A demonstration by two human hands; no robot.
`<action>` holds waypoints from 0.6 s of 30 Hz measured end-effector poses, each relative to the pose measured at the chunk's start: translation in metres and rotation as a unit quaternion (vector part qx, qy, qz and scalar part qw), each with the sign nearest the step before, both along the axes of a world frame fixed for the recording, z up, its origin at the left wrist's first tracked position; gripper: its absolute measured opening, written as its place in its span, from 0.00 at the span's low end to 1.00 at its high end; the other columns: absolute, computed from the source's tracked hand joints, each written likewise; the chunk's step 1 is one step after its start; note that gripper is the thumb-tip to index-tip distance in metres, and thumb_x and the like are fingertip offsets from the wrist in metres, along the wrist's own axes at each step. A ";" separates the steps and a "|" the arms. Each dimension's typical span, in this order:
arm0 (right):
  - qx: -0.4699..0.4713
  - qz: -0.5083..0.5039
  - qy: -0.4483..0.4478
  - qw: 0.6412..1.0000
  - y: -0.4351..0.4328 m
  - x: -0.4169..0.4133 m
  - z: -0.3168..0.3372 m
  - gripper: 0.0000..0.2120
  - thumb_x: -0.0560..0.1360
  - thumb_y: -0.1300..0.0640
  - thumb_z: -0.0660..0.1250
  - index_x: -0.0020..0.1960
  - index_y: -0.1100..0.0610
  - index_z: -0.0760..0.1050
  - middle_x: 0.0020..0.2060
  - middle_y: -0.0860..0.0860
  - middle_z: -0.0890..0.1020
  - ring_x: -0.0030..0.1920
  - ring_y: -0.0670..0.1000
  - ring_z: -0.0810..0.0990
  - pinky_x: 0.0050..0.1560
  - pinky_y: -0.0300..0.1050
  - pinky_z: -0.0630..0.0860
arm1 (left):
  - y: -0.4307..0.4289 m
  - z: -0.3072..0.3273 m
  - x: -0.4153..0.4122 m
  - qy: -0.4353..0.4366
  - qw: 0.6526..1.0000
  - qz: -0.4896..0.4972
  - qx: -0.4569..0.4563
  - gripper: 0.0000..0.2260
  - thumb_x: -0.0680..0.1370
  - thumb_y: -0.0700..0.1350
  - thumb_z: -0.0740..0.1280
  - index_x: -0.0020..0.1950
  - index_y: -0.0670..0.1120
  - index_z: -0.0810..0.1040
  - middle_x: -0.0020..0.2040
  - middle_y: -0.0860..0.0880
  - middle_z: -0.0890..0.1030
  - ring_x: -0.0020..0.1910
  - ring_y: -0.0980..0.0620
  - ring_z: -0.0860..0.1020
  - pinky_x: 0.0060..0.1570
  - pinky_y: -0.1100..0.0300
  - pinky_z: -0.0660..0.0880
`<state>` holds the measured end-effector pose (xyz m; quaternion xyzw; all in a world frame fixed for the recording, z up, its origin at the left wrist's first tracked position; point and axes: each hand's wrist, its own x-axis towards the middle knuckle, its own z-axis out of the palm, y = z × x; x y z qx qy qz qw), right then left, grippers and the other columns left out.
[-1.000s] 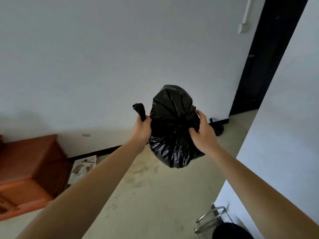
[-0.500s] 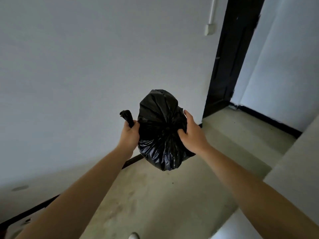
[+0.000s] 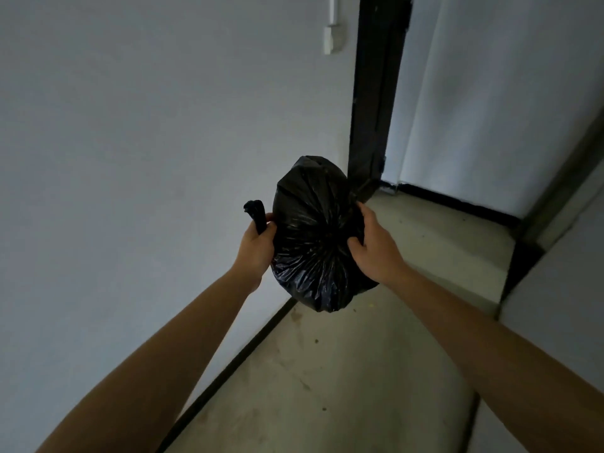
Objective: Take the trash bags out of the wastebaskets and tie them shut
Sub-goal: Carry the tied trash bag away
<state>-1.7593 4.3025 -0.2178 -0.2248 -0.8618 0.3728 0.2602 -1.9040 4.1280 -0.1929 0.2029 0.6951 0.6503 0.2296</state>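
Observation:
A full black trash bag hangs in the air in front of me, its plastic gathered into folds that run toward its middle. My left hand grips the twisted black neck of the bag, whose end sticks up above my fist. My right hand holds the bag's right side, with the thumb and fingers curled into the plastic. No wastebasket is in view.
A white wall runs along my left with a black baseboard. A black door frame stands ahead, with a raised concrete step behind it. A white wall corner is close on my right. The concrete floor lies below.
My view has swung to the right: the wooden furniture and the metal rack have left the frame and the doorway has come closer. Both hands keep the same hold on the bag.

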 end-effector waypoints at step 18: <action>-0.164 -0.070 -0.147 0.973 0.367 -0.254 -0.210 0.22 0.78 0.64 0.60 0.71 0.58 0.66 0.62 0.58 0.73 0.56 0.54 0.74 0.55 0.43 0.69 | 0.406 -0.192 -0.274 -0.154 0.968 -0.046 -0.191 0.15 0.83 0.54 0.61 0.68 0.54 0.77 0.59 0.49 0.83 0.57 0.49 0.81 0.51 0.56 0.76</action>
